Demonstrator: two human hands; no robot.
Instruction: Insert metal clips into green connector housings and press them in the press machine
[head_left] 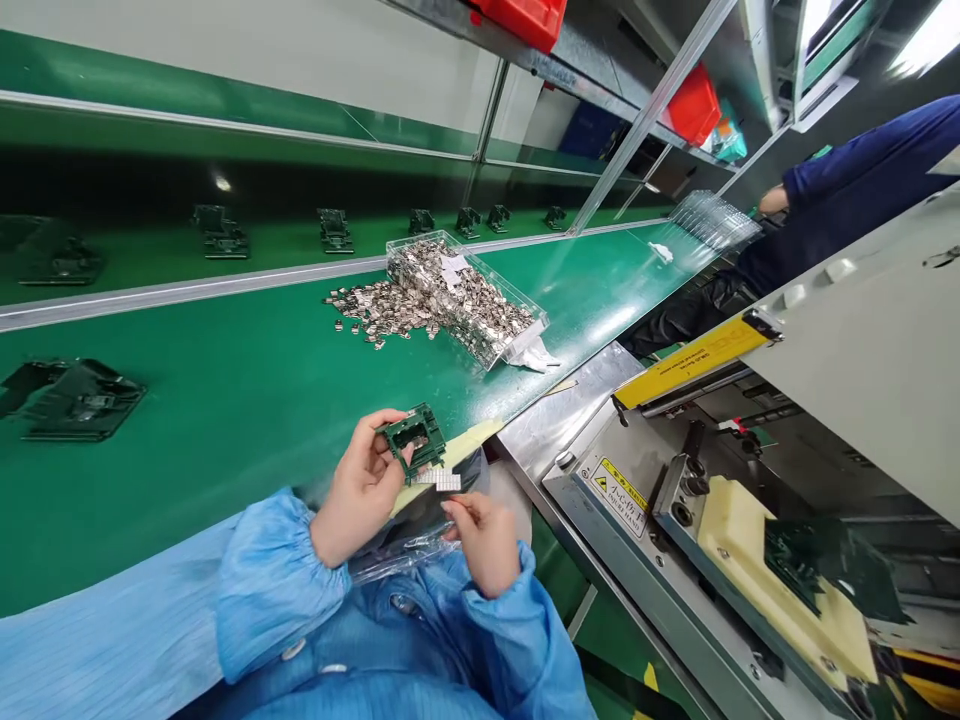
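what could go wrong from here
Small silver metal pieces, heaped on the green table outside the clear plastic box, could scatter if bumped.
The green plastic frame in the left hand, held near the table's edge, might drop if the grip slips.
The grey metal machine near the right hand has a yellow-and-white "injure hand" label; reaching in seems risky.

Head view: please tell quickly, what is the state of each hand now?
Left hand: closed, holding the green frame.
Right hand: fingertips closed near the white gridded piece; whether holding anything cannot be told.
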